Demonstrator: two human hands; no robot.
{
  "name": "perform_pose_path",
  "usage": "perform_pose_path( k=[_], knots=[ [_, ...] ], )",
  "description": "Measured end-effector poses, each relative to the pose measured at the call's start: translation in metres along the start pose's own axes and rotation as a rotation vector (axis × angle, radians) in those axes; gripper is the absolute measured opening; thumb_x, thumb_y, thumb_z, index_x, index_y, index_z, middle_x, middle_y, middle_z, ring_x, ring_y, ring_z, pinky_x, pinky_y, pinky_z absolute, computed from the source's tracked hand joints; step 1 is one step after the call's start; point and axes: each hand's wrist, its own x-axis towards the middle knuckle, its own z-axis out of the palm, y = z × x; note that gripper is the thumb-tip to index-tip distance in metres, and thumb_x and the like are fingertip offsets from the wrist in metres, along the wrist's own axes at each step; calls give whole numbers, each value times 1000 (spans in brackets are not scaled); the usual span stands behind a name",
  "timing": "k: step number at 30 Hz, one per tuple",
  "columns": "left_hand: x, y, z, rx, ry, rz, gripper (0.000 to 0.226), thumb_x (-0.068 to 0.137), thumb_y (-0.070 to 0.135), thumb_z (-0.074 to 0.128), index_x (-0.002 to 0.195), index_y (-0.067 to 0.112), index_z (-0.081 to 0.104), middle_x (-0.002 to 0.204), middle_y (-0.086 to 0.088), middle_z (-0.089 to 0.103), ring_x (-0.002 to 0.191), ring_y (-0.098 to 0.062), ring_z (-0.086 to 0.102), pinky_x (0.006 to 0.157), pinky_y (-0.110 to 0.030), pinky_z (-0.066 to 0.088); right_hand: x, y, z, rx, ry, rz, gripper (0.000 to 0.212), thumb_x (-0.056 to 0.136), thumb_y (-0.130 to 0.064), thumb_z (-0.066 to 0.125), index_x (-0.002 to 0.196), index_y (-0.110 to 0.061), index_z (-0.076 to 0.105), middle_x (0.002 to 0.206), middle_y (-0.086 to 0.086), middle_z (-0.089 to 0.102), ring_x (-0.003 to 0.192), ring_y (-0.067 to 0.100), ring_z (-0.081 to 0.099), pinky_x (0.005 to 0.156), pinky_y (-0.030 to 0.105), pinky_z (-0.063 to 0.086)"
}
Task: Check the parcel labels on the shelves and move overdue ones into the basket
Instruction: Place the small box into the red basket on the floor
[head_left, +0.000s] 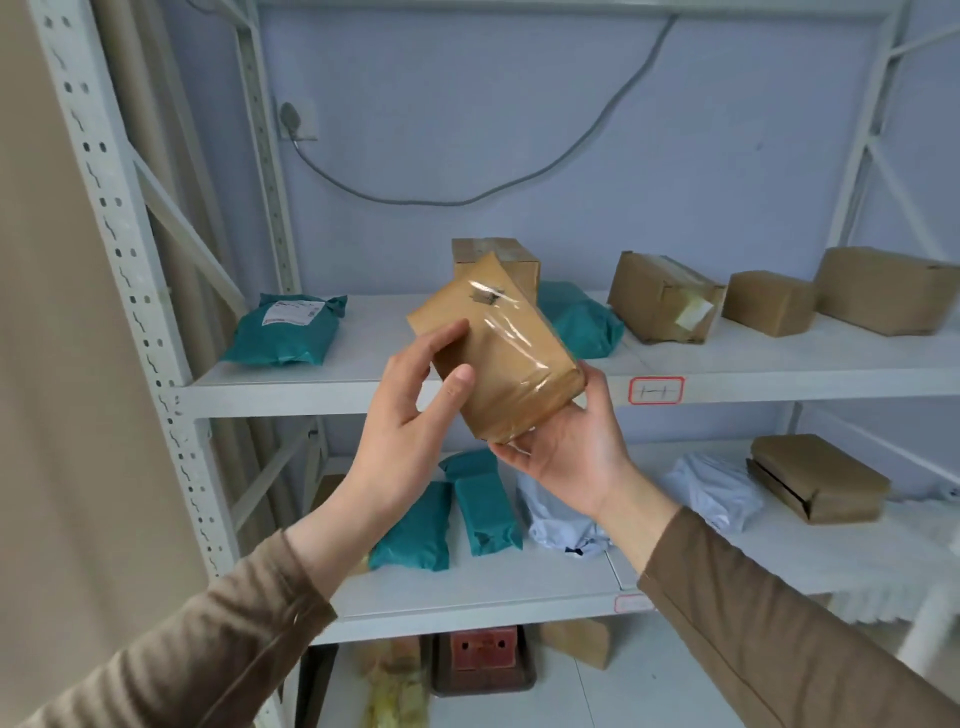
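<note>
I hold a small brown cardboard parcel (498, 348), wrapped in clear tape, tilted in the air in front of the upper shelf (779, 371). My left hand (410, 410) grips its left side with fingers and thumb. My right hand (576, 447) cups its lower right corner from beneath. No label shows on the faces turned toward me. On the upper shelf lie a teal mailer bag (285, 332) with a white label, another teal bag (582, 322) and several brown boxes (665, 296). No basket is in view.
The lower shelf (467, 597) carries two teal bags (483, 499), two white bags (711, 488) and a brown box (815, 478). A red crate (483, 649) and a small box sit on the floor beneath. A white perforated upright (119, 228) stands at left.
</note>
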Motion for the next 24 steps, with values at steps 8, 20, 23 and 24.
perform_pose_path(
  k=[8, 20, 23, 24],
  knots=[
    [-30, 8, 26, -393, 46, -395, 59, 99, 58, 56, 149, 27, 50, 139, -1, 69, 123, -20, 68, 105, -40, 50, -46, 4, 10, -896, 121, -609, 68, 84, -65, 64, 144, -35, 53, 141, -13, 59, 128, 6, 57, 103, 27, 50],
    [-33, 6, 37, -512, 8, -480, 69, 84, 49, 77, 144, 24, 54, 136, -3, 71, 124, -25, 69, 97, -42, 56, -62, 16, -7, -1729, 183, -1122, 84, 82, -61, 69, 151, -21, 42, 166, 7, 33, 151, 34, 31, 118, 53, 37],
    [-36, 0, 37, -336, 109, -282, 80, 76, 29, 86, 143, 23, 42, 137, 2, 65, 124, -11, 66, 93, -29, 60, -58, 24, -24, -1687, 112, -1114, 88, 81, -52, 75, 151, -20, 32, 169, 11, 23, 156, 37, 25, 116, 64, 34],
    [-37, -2, 36, -261, 109, -207, 85, 76, 22, 88, 144, 24, 38, 141, 5, 60, 127, -6, 62, 96, -26, 58, -57, 25, -28, -1673, 102, -1101, 89, 80, -49, 78, 150, -21, 31, 169, 11, 22, 156, 36, 26, 115, 66, 35]
  ],
)
